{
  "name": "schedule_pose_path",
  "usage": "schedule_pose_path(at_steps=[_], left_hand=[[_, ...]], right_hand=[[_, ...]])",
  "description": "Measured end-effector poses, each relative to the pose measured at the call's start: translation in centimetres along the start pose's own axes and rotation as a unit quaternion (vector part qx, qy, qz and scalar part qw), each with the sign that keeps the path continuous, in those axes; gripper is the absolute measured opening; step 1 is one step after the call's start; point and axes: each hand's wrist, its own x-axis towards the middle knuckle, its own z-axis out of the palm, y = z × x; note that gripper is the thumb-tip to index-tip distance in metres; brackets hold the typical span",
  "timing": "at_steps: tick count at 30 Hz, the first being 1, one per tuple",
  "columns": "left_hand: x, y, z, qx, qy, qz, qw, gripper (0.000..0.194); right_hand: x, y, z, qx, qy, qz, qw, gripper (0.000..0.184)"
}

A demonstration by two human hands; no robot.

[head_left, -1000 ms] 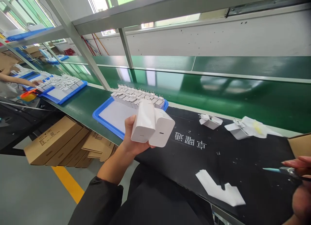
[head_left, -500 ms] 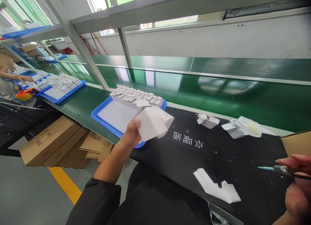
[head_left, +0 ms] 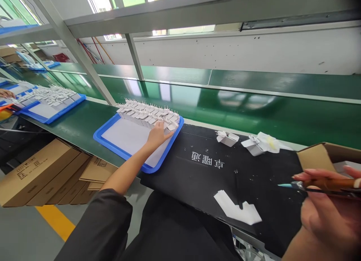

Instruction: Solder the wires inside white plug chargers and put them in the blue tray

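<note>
My left hand (head_left: 158,135) reaches over the blue-rimmed tray (head_left: 108,144). Its fingers and thumb close around a white block at the near right end of the packed white plug-like blocks (head_left: 141,112); the fingertips are partly hidden. At the lower right, my right hand (head_left: 324,204) grips a pen-like tool (head_left: 329,184) with a brown handle and a teal tip, pointing left. A thin black item also lies along that hand. On the black mat (head_left: 186,189) between the hands lie a cut white sheet piece (head_left: 237,208) and a thin black tool (head_left: 237,189).
Two loose white blocks, one left (head_left: 228,138) and one right (head_left: 254,144), sit by the mat's back edge, near a white sheet with a yellow spot (head_left: 270,143). An open carton (head_left: 313,157) stands at right. Another filled tray (head_left: 50,116), flat cartons (head_left: 36,170) and metal posts (head_left: 81,61) are left.
My left hand has lowered the white block from above the tray to the end of the rows. The view has shifted right, showing more of the carton and my right hand.
</note>
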Motion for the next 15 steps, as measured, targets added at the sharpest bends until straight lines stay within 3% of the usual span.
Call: schedule_pose_path(at_steps=[4, 9, 15], left_hand=[[-0.3, 1.1, -0.4, 0.039, -0.024, -0.032, 0.998, 0.061], [-0.8, 0.7, -0.7, 0.053, -0.028, -0.039, 0.997, 0.061], [-1.6, -0.5, -0.7, 0.122, -0.039, 0.027, 0.991, 0.074]], right_hand=[[-0.4, -0.8, 0.4, 0.014, -0.031, -0.008, 0.999, 0.07], [-0.2, -0.7, 0.4, 0.008, -0.031, -0.035, 0.999, 0.068], [-0.3, -0.8, 0.0, 0.003, -0.046, -0.035, 0.998, 0.064]])
